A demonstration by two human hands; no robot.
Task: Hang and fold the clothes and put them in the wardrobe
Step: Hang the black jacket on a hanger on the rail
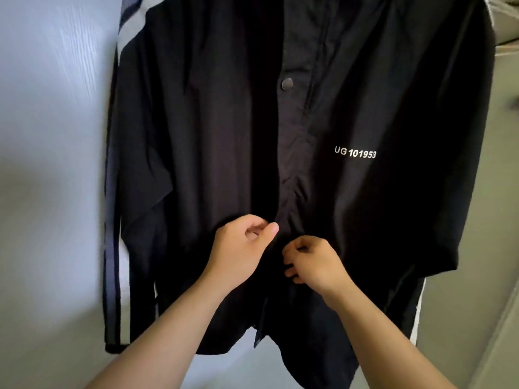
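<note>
Head view shows 2 hands meeting low on the front placket of a black jacket [224, 136]. The left hand [241, 248] has a grip pinching the fabric edge under its thumb, and the right hand [311, 262], just beside it, has a grip curled onto the opposite edge. The jacket hangs upright before a pale panel [42, 164] — a dark snap button [287, 84] sits above the hands, and white lettering [355, 153] reads "UG 101953" on the chest.

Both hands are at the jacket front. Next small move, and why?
Probably press the two front edges together where the left hand and right hand pinch them: the black jacket hangs with its front parted below the hands, while the snap above looks fastened.
</note>
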